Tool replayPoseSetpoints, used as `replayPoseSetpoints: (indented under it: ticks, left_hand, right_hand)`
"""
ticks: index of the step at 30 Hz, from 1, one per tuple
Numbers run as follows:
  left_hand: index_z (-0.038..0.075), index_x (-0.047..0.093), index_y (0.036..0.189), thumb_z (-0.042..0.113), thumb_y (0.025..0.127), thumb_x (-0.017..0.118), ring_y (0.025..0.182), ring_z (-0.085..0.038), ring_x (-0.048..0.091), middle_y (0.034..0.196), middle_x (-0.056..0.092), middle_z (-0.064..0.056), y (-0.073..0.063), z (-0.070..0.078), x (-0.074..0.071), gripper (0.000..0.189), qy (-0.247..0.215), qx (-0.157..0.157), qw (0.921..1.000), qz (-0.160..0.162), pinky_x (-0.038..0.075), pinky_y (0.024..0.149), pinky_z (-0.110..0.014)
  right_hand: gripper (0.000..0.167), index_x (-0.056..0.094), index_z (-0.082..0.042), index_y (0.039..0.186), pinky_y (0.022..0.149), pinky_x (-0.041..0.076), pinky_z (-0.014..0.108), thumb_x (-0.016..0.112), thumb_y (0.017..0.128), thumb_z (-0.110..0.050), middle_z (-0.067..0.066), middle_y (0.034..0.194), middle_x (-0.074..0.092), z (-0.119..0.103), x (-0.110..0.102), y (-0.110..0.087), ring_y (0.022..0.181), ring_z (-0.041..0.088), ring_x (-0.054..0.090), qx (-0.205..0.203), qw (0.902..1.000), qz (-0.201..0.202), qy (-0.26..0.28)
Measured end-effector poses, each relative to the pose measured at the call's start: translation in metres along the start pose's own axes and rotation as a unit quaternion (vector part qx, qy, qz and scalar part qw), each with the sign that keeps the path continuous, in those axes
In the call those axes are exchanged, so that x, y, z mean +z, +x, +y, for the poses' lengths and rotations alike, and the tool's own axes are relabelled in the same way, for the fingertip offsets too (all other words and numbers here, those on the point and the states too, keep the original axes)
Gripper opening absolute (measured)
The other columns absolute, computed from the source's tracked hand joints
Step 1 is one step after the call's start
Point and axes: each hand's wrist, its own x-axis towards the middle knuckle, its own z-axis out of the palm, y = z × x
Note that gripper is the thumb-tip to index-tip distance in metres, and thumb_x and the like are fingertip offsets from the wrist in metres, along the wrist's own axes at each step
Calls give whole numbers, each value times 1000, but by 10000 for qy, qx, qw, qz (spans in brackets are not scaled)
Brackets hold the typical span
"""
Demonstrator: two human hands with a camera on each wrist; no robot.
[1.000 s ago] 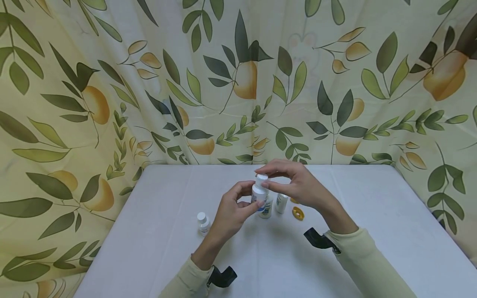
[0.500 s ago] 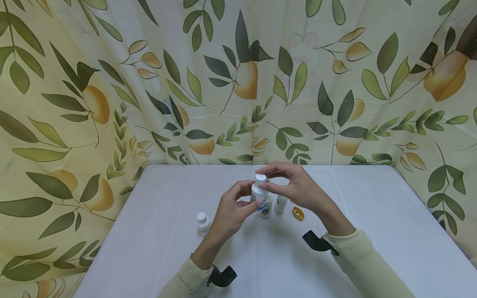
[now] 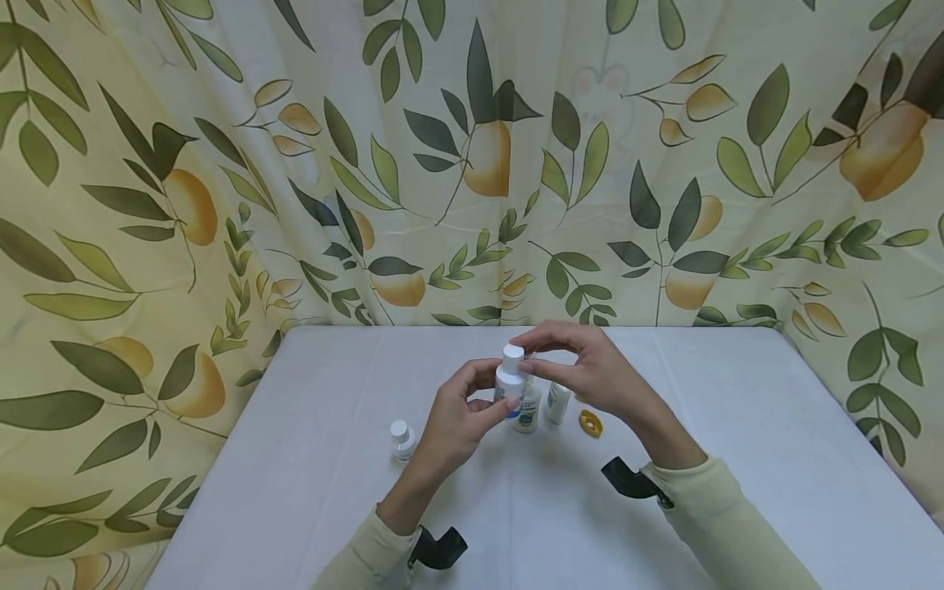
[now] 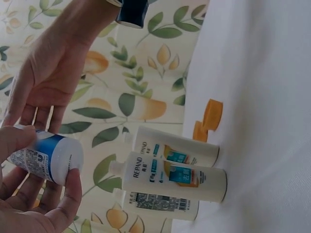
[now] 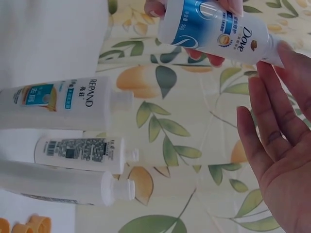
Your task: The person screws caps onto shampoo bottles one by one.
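Note:
My left hand (image 3: 457, 418) grips a small white Dove bottle (image 5: 214, 31) with a blue band round its base, held up above the table. Its white cap (image 3: 513, 355) points upward. My right hand (image 3: 593, 365) pinches that cap between thumb and forefinger, the other fingers spread away in the right wrist view. Behind and below the held bottle stand several white Repand bottles (image 4: 180, 177), upright on the table. A small white capped bottle (image 3: 401, 442) stands by itself, left of my left forearm.
Yellow-orange ring-like pieces (image 3: 590, 423) lie on the white-covered table (image 3: 295, 492), right of the standing bottles. A curtain (image 3: 442, 205) printed with leaves and fruit hangs behind the table's far edge. Black wrist mounts (image 3: 438, 547) sit at both sleeves.
The held bottle has shifted very slightly left, and more of its cap shows. My right hand's fingers have moved a little about the cap. The things on the table stay put.

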Motion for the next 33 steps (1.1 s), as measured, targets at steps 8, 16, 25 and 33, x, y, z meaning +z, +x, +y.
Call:
replayPoseSetpoints:
  ticks: [8, 16, 25, 33]
  left_hand:
    - [8, 58, 134, 9, 90, 78, 114, -25, 64, 126, 64, -11, -1, 0, 1, 48, -29, 33, 10000, -29, 61, 84, -28]
    - [10, 57, 135, 10, 90, 78, 115, -23, 63, 128, 63, -7, -1, 0, 2, 49, -28, -26, 10000, -64, 60, 86, -28]
    - [10, 57, 135, 10, 91, 77, 115, -22, 63, 127, 62, -7, -1, 2, 3, 49, -43, 19, 9999, -106, 60, 87, -28]
    - [11, 59, 133, 8, 90, 78, 114, -19, 63, 127, 63, -4, -1, 0, 5, 47, -137, 13, 9998, -132, 60, 87, -29]
  right_hand:
    - [26, 72, -17, 117, 100, 53, 48, 77, 92, -15, -4, 113, 71, 1, 5, 2, 108, 17, 66, -151, 9998, 98, -12]
    - [29, 72, -18, 118, 99, 53, 50, 79, 90, -17, -6, 112, 71, 0, 7, 3, 106, 15, 67, -109, 9998, 107, 112]
    - [31, 72, -16, 118, 98, 54, 50, 80, 89, -17, -7, 111, 70, 0, 8, 4, 106, 14, 66, -141, 9998, 90, 84]
    - [29, 73, -21, 117, 97, 55, 44, 81, 89, -18, -8, 111, 71, 0, 11, 6, 104, 14, 65, -184, 9997, 17, 152]
